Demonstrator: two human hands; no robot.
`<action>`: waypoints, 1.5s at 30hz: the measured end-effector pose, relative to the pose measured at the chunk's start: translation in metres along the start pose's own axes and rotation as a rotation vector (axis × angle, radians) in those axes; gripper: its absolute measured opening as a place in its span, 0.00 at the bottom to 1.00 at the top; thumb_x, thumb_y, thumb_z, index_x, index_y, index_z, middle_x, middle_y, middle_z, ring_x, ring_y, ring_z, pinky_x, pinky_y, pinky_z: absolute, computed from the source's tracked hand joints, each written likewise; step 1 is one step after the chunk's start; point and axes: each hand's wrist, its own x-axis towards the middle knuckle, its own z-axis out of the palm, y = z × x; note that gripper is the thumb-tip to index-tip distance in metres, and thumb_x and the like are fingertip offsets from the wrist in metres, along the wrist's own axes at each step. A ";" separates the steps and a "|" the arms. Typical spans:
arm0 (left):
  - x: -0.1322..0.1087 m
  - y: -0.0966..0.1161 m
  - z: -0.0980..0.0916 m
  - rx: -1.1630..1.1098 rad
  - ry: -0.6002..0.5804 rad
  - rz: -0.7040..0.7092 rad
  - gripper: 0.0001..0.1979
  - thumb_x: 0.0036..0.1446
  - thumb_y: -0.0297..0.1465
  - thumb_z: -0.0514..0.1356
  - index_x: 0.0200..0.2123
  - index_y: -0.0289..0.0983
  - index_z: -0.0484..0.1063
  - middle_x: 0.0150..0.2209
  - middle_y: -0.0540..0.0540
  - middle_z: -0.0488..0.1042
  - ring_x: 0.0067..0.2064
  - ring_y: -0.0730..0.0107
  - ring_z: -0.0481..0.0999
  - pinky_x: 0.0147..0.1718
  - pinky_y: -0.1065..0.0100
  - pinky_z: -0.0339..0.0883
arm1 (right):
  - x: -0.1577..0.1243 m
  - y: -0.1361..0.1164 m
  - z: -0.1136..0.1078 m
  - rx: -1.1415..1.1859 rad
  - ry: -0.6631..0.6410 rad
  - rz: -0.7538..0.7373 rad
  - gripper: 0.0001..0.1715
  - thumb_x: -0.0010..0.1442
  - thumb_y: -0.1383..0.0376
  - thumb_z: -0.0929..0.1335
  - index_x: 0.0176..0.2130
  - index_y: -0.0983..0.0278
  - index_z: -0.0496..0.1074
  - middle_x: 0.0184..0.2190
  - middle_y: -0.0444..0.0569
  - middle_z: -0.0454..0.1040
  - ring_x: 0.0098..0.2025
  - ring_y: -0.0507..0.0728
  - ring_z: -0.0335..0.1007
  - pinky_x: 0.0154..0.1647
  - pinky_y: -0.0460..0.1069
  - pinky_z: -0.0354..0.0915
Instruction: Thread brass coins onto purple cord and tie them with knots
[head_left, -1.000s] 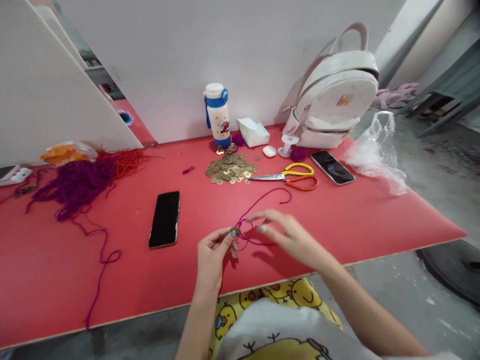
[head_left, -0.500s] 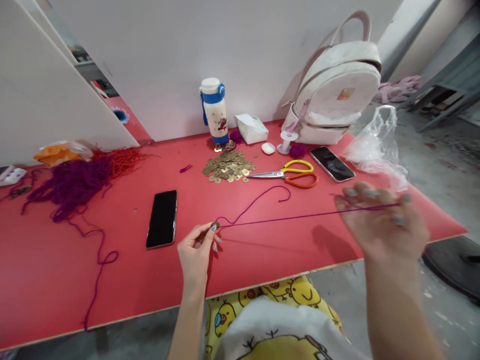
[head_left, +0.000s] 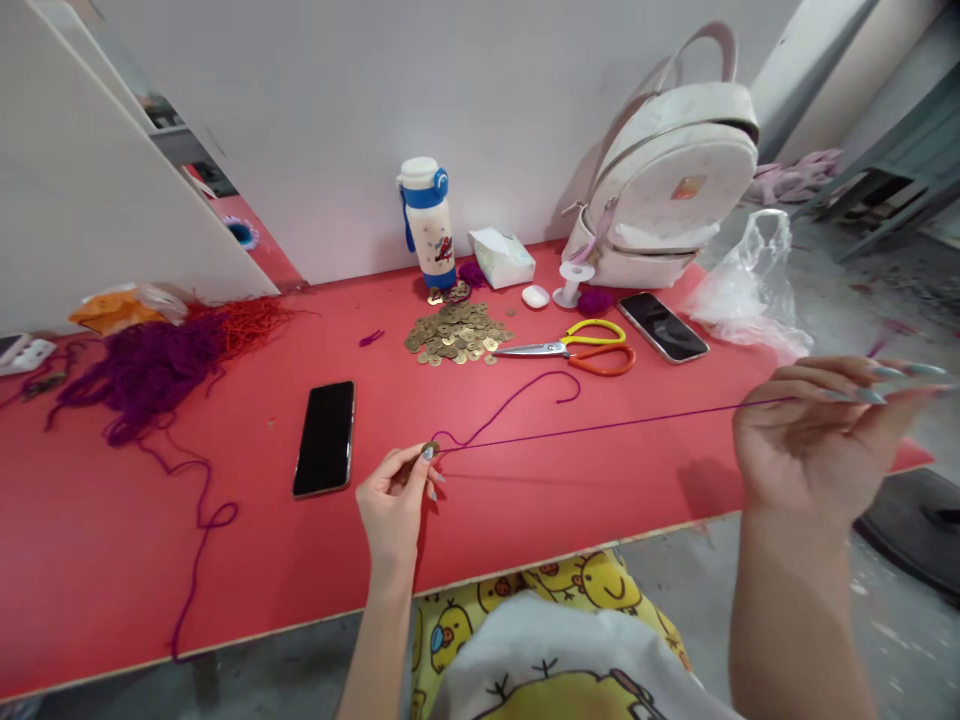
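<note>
White backpack (head_left: 667,190) upright behind right-hand phone (head_left: 664,328); bottle (head_left: 429,228) near tissue pack (head_left: 504,262); plastic bag (head_left: 750,290) near backpack.

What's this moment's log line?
left hand: pinching round brassy coin; right hand: holding thin purple cord taut; brassy coin pile: on red tabletop

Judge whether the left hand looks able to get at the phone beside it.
Probably yes: the phone lies close to the left hand, nothing seen between them, though that hand pinches a coin with purple cord leading from it.
</note>
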 end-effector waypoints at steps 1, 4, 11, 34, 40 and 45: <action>0.000 0.000 -0.001 0.002 0.004 0.000 0.09 0.53 0.32 0.67 0.36 0.34 0.80 0.23 0.50 0.72 0.21 0.76 0.70 0.22 0.72 0.67 | 0.005 0.003 -0.006 0.035 0.016 -0.001 0.11 0.59 0.59 0.72 0.24 0.50 0.76 0.35 0.45 0.78 0.25 0.55 0.68 0.19 0.54 0.56; 0.000 -0.001 -0.003 0.007 0.011 0.002 0.09 0.53 0.32 0.67 0.37 0.34 0.79 0.24 0.50 0.72 0.21 0.76 0.70 0.21 0.72 0.67 | 0.023 0.012 -0.026 0.222 0.028 -0.020 0.10 0.56 0.62 0.74 0.24 0.49 0.78 0.31 0.41 0.77 0.16 0.48 0.55 0.14 0.50 0.48; -0.005 0.009 0.009 0.026 -0.115 -0.011 0.07 0.54 0.31 0.65 0.36 0.35 0.80 0.25 0.51 0.71 0.21 0.77 0.69 0.21 0.72 0.70 | -0.012 0.018 0.002 0.058 -0.256 -0.063 0.20 0.57 0.67 0.73 0.48 0.50 0.76 0.23 0.41 0.76 0.10 0.46 0.51 0.10 0.46 0.44; -0.018 0.026 0.024 -0.125 -0.200 -0.102 0.10 0.49 0.29 0.67 0.38 0.36 0.77 0.31 0.47 0.80 0.24 0.72 0.78 0.22 0.74 0.73 | -0.101 0.052 0.070 -0.238 -0.937 0.292 0.07 0.59 0.62 0.68 0.31 0.63 0.70 0.22 0.43 0.73 0.22 0.50 0.65 0.23 0.44 0.61; -0.019 0.030 0.023 -0.133 -0.203 -0.100 0.10 0.49 0.28 0.68 0.38 0.36 0.76 0.29 0.48 0.79 0.25 0.73 0.78 0.23 0.75 0.73 | -0.102 0.052 0.069 -0.325 -0.989 0.222 0.06 0.60 0.65 0.67 0.32 0.63 0.74 0.24 0.44 0.75 0.25 0.51 0.69 0.27 0.45 0.64; -0.020 0.033 0.024 -0.144 -0.219 -0.104 0.10 0.49 0.27 0.68 0.37 0.36 0.76 0.28 0.49 0.79 0.26 0.73 0.78 0.25 0.75 0.74 | -0.101 0.050 0.068 -0.345 -1.022 0.179 0.09 0.59 0.67 0.67 0.33 0.61 0.79 0.28 0.46 0.80 0.29 0.54 0.75 0.31 0.47 0.68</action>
